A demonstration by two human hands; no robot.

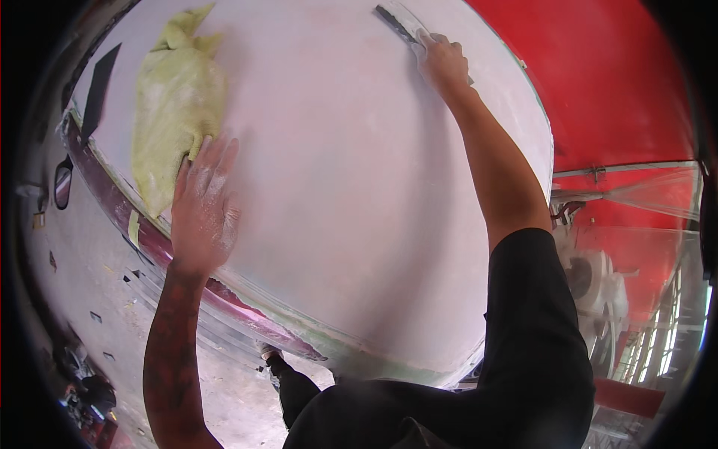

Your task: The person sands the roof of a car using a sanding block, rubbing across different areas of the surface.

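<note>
Red wall (606, 67) fills the background well to the right of the yellow cloth (177, 112), and beneath that cloth spreads the broad, pale panel (321, 187) we lean over. Our right hand (443, 67) has its fingers wrapped round a long, narrow hand tool (397, 25), which appears to lie against the panel well right of the cloth, level with its far end. Our left hand (203, 209), powdery white, is at the cloth's near right edge, fingers stretched out and gripping nothing; whether they touch the cloth we cannot tell. Just left of the cloth lies a dark strip (99, 90). We judge the rubbing to be partway along: right of the cloth the surface looks largely even and dull, yet faint pinkish patches show, and the greenish border (359, 350), nearer us than the cloth, seems unfinished.
</note>
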